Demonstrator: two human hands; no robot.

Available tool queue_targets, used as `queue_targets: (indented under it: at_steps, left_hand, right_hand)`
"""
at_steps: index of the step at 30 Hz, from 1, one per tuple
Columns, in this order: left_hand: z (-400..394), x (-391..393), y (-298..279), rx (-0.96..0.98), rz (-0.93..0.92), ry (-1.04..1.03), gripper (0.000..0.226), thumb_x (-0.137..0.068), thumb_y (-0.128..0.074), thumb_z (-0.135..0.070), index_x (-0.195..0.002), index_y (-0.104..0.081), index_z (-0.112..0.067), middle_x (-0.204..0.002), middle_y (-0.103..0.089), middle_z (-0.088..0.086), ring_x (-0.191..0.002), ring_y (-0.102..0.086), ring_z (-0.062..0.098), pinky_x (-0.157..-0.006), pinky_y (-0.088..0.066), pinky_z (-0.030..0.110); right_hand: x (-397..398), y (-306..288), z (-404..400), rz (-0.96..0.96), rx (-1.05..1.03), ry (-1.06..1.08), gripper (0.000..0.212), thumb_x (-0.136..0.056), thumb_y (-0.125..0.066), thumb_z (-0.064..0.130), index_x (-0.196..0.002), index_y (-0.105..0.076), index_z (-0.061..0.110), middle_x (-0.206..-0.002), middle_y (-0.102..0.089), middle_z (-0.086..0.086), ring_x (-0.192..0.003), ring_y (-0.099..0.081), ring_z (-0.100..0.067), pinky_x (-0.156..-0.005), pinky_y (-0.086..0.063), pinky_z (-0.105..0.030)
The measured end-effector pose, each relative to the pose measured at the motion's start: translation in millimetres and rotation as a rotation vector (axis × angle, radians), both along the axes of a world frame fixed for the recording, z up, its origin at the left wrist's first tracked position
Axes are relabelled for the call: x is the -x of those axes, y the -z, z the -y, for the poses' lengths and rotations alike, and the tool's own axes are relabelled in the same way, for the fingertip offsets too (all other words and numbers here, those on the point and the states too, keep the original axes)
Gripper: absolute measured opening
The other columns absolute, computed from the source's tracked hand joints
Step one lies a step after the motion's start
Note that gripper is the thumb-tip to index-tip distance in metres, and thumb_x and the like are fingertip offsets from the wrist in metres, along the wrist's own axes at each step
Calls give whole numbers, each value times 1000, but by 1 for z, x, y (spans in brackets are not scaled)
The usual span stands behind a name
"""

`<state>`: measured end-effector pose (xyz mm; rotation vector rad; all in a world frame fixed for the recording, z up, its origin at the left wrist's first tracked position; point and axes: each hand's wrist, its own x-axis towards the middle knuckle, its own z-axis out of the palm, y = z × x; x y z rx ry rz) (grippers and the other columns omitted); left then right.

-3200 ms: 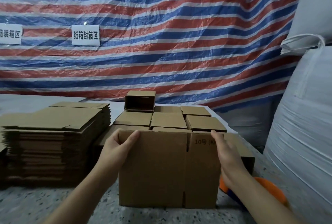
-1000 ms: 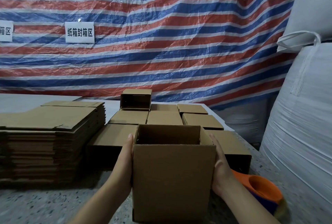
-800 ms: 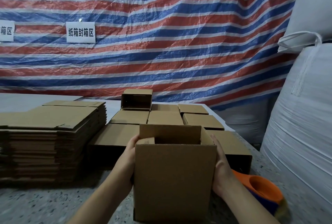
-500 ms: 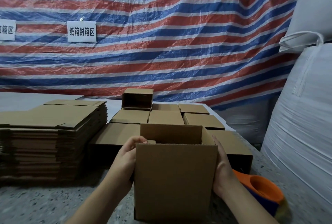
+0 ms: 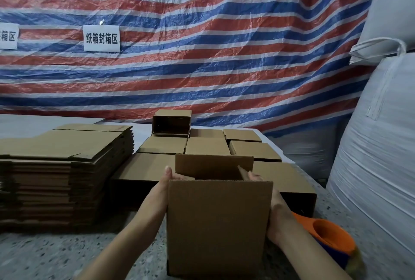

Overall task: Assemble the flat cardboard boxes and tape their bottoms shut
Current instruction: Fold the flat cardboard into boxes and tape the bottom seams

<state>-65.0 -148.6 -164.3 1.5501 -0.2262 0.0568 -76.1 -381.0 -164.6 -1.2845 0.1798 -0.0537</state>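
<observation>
A brown cardboard box (image 5: pixel 217 223) stands upright on the speckled table (image 5: pixel 56 255) right in front of me, its upper end open with the near and far flaps standing up. My left hand (image 5: pixel 160 189) lies against its left side, and its fingers press the left small flap inward. My right hand (image 5: pixel 278 214) lies against the right side, fingers pushing the right small flap inward. The box hides most of both palms.
A tall stack of flat boxes (image 5: pixel 62 167) sits at the left. Several assembled boxes (image 5: pixel 206 146) fill the table behind. An orange tape dispenser (image 5: pixel 327 234) lies at the right, near my right wrist. Big white sacks (image 5: pixel 377 156) stand at the right, a striped tarp behind.
The flat box was opened into a square tube and stood upright. Since then my left fingers have folded the left small flap inward, and my right fingers now push the right one in.
</observation>
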Motion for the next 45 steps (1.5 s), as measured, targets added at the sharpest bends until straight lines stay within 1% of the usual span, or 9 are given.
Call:
queue_targets:
  at_steps: [6, 13, 19, 25, 29, 32, 35, 41, 45]
  left_hand:
    - [-16, -5, 7, -11, 74, 164, 82, -69, -36, -88, -103, -68, -21, -103, -73, 11, -94, -68, 30, -89, -50, 52]
    - [-19, -19, 2, -26, 53, 277, 128, 9, -73, -84, -93, -59, -7, -88, -66, 12, -79, -64, 26, -62, -57, 27]
    - [-31, -39, 16, -120, 75, 241, 92, -44, -68, -91, -105, -71, -22, -100, -75, 5, -97, -68, 26, -101, -44, 61]
    - [-22, -20, 13, -128, 94, 182, 61, -70, -56, -83, -107, -70, -38, -106, -71, -2, -99, -68, 19, -86, -53, 37]
    - [-14, -12, 12, -101, 118, 97, 19, -91, -57, -43, -92, -72, -33, -95, -70, 1, -88, -63, 21, -75, -47, 32]
    - [-13, -10, 10, -90, 94, 89, 19, -96, -54, -29, -89, -71, -30, -99, -67, 6, -83, -61, 20, -72, -45, 33]
    - [-14, -9, 9, -20, 66, 103, 12, -88, -62, -32, -98, -67, -36, -105, -65, 10, -81, -62, 20, -67, -47, 31]
    - [-20, -16, 4, -8, 235, 109, 81, -80, -76, -27, -141, -30, -53, -144, -40, -27, -125, -41, -16, -103, -39, 25]
    - [-22, -14, 1, -92, 309, 24, 83, -77, -79, -32, -140, -30, -56, -120, -59, -29, -100, -54, -22, -78, -45, 10]
  right_hand:
    - [-10, 8, 11, -64, 147, 25, 30, -106, -43, 33, -103, -68, 16, -69, -74, -7, -53, -69, -18, -47, -52, -26]
    - [-11, 7, 8, -91, 142, 39, 31, -104, -45, 35, -96, -68, 16, -66, -73, -6, -51, -68, -18, -46, -51, -25]
    - [-5, 3, 6, -68, 116, 5, 30, -105, -44, 32, -92, -66, 15, -61, -71, -3, -48, -66, -16, -48, -49, -25]
    - [0, 10, 9, 96, 18, -80, 40, -104, -41, 37, -88, -65, 10, -71, -70, -9, -62, -69, -22, -56, -54, -31]
    - [2, 7, 7, 108, -27, -94, 60, -97, -39, 60, -98, -79, 15, -101, -76, -17, -90, -75, -31, -70, -58, -37]
    - [8, 3, 5, 166, -27, -115, 59, -88, -40, 75, -87, -81, 33, -108, -76, -14, -99, -74, -29, -69, -61, -34]
    - [12, 1, 6, 230, 42, -188, 27, -79, -69, 58, -98, -77, 41, -108, -75, -14, -96, -74, -28, -71, -60, -33]
    - [10, -8, 14, 310, 156, -260, 46, -79, -71, 30, -104, -61, 67, -126, -69, 10, -116, -67, -18, -86, -57, -32]
    - [6, -9, 22, 338, 201, -276, 43, -80, -76, 27, -118, -66, 44, -131, -64, 6, -118, -64, -23, -94, -55, -40]
